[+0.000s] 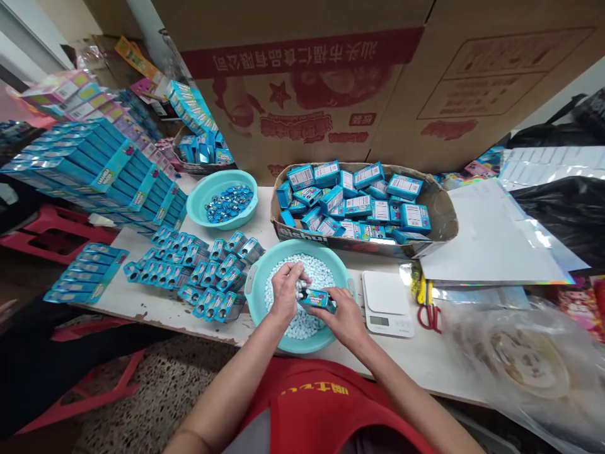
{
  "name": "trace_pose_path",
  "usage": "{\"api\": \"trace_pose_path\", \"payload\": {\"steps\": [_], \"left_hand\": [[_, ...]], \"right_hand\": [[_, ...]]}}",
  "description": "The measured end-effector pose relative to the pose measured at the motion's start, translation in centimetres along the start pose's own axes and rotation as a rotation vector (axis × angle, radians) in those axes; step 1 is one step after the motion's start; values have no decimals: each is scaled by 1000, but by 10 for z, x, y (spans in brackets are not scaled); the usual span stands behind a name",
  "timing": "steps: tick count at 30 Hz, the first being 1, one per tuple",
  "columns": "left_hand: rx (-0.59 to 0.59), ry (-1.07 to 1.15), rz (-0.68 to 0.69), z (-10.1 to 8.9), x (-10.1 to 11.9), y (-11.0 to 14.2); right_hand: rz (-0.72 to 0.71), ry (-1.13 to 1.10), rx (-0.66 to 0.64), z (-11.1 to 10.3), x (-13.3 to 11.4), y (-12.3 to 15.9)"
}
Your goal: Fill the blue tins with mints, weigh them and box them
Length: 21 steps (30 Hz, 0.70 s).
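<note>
The small blue box [316,300] is above the teal basin [258,274], over its heap of white pellets [302,329]. Its long axis runs across the wearer's body, the right end slightly nearer the wearer. The left end points toward the left hand [286,292], and the printed side shows its lettering upright to the camera. The fingers of the right hand [346,319] are closed around the right part of the box. The left hand's fingers are curled around a few pellets [299,290] right at the box's left end; how many they have hold of cannot be told.

Around the basin, a white scale [387,289] sits on the counter [418,362] just to the right, with red-handled scissors [429,317] beyond it. To the left stand grouped blue boxes [212,272], many with a round opening facing the wearer. Behind those is a smaller bowl [196,200] of shiny blue discs [230,205]. Directly behind the basin, a low carton [442,211] holds a jumble of more blue boxes [358,205]. A stack of blue packs [113,173] rises at far left, white sheets [486,236] lie at right, and a large cardboard panel [401,104] stands at the back.
</note>
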State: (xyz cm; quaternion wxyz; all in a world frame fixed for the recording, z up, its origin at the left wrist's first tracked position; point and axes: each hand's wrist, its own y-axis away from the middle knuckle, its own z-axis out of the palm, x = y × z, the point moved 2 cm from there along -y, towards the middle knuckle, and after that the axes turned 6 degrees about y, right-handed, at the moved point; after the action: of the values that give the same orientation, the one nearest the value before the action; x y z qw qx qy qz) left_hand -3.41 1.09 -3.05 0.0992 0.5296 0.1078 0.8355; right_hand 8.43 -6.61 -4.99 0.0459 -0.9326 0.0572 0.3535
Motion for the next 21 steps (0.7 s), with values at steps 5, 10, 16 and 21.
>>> {"api": "trace_pose_path", "payload": {"steps": [5, 10, 16, 21], "left_hand": [[36, 29, -8, 1, 0, 1], [32, 14, 19, 2, -2, 4], [17, 16, 50, 4, -1, 10], [14, 20, 34, 4, -1, 13]], "right_hand": [[9, -18, 0, -1, 1, -2], [12, -65, 14, -1, 2, 0], [32, -117, 25, 0, 6, 3], [40, -134, 40, -1, 3, 4]]}}
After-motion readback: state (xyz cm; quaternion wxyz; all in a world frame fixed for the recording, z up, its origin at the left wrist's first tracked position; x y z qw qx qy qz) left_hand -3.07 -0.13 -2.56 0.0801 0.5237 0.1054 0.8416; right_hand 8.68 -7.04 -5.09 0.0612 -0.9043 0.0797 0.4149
